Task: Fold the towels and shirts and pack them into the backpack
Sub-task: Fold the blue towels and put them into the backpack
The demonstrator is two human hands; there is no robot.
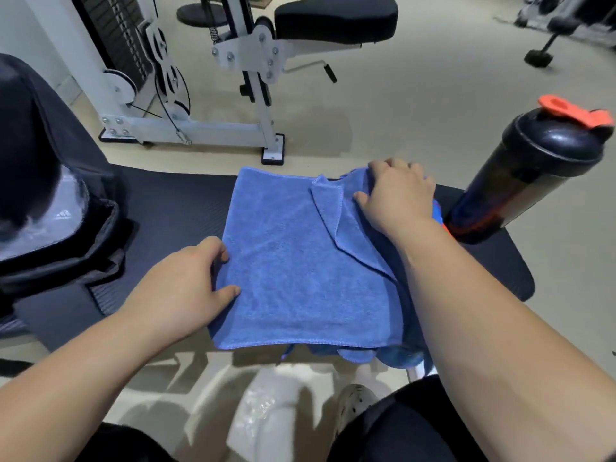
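While spread across the black bench pad (173, 208), clearly nowhere near packed: blue towel (283, 261), mid-fold, right-hand flap already turned over toward the middle. Pinching the towel's left edge with the left hand (186, 281), thumb lying on the cloth, fingers curled at the hem. Gripping the far-right corner with the right hand (396, 195), fingers bent over the bunched cloth, thumb flat on the flap. Both hands on the one towel, then, neither free.

Over at the left end of the pad, near the towel but apart from it: black backpack (50, 145), mouth open, clear plastic with a white logo visible inside. No telling about folded pieces in there, too dark to call.

Peeking out under the towel's right and near edges: more blue fabric (400, 355), with a flash of red-orange by the right wrist. Another towel or a shirt? Too buried to say.

Standing at the right end of the pad, near the right hand but not touching it: dark shaker bottle (520, 181) with an orange cap.

Judging by all that: early days. One fold laid into this towel, probably at least one more needed to get down to backpack size, then the carry across to the left. After that, the pile underneath to sort, fold and pack.
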